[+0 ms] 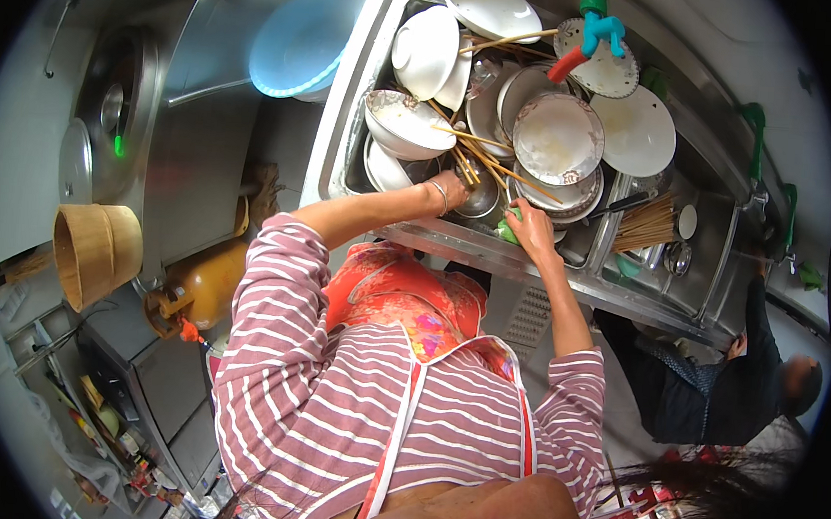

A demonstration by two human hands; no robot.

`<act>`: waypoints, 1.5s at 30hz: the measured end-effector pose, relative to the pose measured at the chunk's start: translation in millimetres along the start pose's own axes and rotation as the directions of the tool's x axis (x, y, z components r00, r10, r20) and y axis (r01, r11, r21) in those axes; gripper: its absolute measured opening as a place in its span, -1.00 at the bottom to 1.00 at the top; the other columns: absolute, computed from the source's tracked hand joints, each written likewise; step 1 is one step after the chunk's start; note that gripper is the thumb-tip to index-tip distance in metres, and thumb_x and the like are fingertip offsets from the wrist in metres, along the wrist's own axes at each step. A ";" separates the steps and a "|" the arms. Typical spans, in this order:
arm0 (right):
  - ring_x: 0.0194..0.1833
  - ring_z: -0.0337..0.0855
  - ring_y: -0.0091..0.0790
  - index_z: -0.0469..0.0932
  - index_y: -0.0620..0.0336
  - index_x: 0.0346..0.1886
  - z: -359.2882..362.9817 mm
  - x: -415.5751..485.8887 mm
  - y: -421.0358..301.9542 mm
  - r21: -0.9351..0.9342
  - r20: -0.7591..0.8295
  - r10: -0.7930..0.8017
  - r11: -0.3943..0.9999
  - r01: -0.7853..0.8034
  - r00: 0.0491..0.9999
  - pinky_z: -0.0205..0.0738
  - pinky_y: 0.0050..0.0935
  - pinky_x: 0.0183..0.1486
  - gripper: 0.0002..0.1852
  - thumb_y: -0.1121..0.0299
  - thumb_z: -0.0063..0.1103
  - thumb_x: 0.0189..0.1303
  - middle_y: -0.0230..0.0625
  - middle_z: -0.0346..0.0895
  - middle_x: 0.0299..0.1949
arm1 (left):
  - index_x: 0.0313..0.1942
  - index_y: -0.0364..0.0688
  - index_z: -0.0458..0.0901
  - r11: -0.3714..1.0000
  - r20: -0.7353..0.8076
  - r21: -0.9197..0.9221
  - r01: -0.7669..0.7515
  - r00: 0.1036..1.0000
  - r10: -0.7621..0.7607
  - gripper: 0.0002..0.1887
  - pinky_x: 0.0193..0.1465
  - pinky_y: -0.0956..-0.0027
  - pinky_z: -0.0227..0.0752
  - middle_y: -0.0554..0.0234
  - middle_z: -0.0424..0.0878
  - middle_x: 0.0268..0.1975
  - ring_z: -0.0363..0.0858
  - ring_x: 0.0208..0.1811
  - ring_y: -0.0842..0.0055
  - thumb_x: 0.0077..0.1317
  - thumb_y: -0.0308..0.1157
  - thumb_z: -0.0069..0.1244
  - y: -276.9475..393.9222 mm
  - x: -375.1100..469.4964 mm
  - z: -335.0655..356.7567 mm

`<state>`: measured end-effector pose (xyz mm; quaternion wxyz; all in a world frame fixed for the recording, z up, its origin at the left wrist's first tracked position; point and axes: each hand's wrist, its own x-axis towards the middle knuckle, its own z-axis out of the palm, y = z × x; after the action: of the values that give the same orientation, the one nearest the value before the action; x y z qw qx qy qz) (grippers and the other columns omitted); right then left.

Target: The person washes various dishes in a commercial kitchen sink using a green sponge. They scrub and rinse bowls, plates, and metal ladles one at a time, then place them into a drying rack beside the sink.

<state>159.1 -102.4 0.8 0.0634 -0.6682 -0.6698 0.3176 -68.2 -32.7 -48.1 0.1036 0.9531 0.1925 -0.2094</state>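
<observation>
My left hand (pixel 450 190), with a bracelet at the wrist, reaches into the steel sink (pixel 348 134) by the rim of a metal bowl (pixel 479 195); its fingers are partly hidden, so its grip is unclear. My right hand (pixel 531 227) is closed on a green scrubbing cloth (pixel 509 228) at the sink's front edge. Wooden chopsticks (pixel 482 156) lie between my hands and the stacked plates (pixel 558 138). A patterned bowl (pixel 409 125) is tilted above my left hand, with white bowls (pixel 426 52) behind it.
A teal tap (pixel 601 32) with a red spout end hangs over the dishes. The right basin holds a bundle of chopsticks (pixel 646 224). A blue plastic tub (pixel 296 45) stands left of the sink. A person in dark clothes (pixel 708 381) is at the far right.
</observation>
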 end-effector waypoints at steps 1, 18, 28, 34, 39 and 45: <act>-0.31 0.63 0.12 0.57 0.17 -0.06 -1.2 -2.7 0.5 0.027 0.007 0.019 0.999 -0.020 1.000 0.44 -0.06 -0.21 -0.67 0.18 0.17 0.21 0.05 0.57 -0.51 | -0.23 -0.08 0.72 0.998 0.033 0.038 -0.042 0.999 0.041 -0.84 -0.31 0.27 0.61 0.21 0.77 -0.34 0.76 -0.23 0.31 0.26 -0.37 0.00 -0.4 3.2 0.8; -0.26 0.61 0.17 0.61 0.18 -0.14 -2.8 -29.2 37.7 0.324 -0.237 0.138 0.945 -0.056 0.962 0.45 -0.12 -0.23 -0.70 0.16 0.20 0.24 0.11 0.60 -0.39 | -0.37 -0.12 0.73 0.954 0.064 0.105 -0.281 0.959 0.276 -0.85 -0.23 0.25 0.61 0.22 0.77 -0.27 0.75 -0.20 0.31 0.24 -0.38 -0.01 3.5 16.0 10.5; -0.30 0.64 -0.18 0.59 0.24 -0.09 -9.3 -33.3 41.1 0.470 -0.147 0.235 0.871 -0.141 0.961 0.45 -0.30 -0.17 -0.68 0.17 0.21 0.27 -0.05 0.63 -0.37 | -0.28 -0.17 0.65 0.701 -0.292 -0.698 -0.143 0.951 -0.096 -0.80 -0.07 0.18 0.50 0.06 0.61 -0.32 0.63 -0.23 0.10 0.21 -0.24 0.10 0.2 -12.5 -19.6; 0.02 0.47 -0.55 0.53 0.27 0.12 -41.8 -50.7 4.5 0.879 -0.191 0.299 0.476 0.027 0.935 0.31 -0.51 0.12 -0.67 0.30 0.07 0.40 -0.40 0.56 0.04 | -0.11 -0.26 0.57 -0.496 -0.100 -0.818 -0.293 0.920 -0.378 -0.74 0.07 0.43 0.49 0.28 0.68 -0.12 0.65 -0.06 0.57 0.38 -0.23 0.05 14.6 -43.7 -51.1; 0.15 0.45 -0.41 0.55 0.21 0.14 -77.1 -41.9 -65.2 0.689 -0.519 0.116 0.644 0.334 0.847 0.21 -0.41 0.29 -0.66 0.29 -0.07 0.44 -0.27 0.55 0.09 | -0.14 -0.20 0.54 -0.495 -0.103 -0.759 -0.423 0.829 -0.549 -0.83 0.00 0.49 0.51 0.30 0.66 -0.18 0.64 -0.13 0.60 0.35 -0.34 0.06 26.9 -34.7 -76.8; 0.31 0.28 -0.05 0.59 0.07 0.12 -57.4 -3.8 -124.1 -0.036 -0.564 -0.339 0.921 0.387 0.753 0.14 -0.11 0.36 -0.69 0.28 -0.01 0.40 -0.21 0.39 0.28 | 0.14 -0.26 0.47 -0.351 -0.290 -0.662 -0.662 0.658 -0.695 -0.61 -0.02 0.55 0.42 0.37 0.60 -0.03 0.54 -0.05 0.68 0.33 -0.37 0.06 29.8 -14.5 -93.5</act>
<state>82.6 -74.6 110.7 0.3446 -0.5856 -0.7244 0.1167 -34.6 -38.4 45.0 0.7398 0.3715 0.3104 0.4673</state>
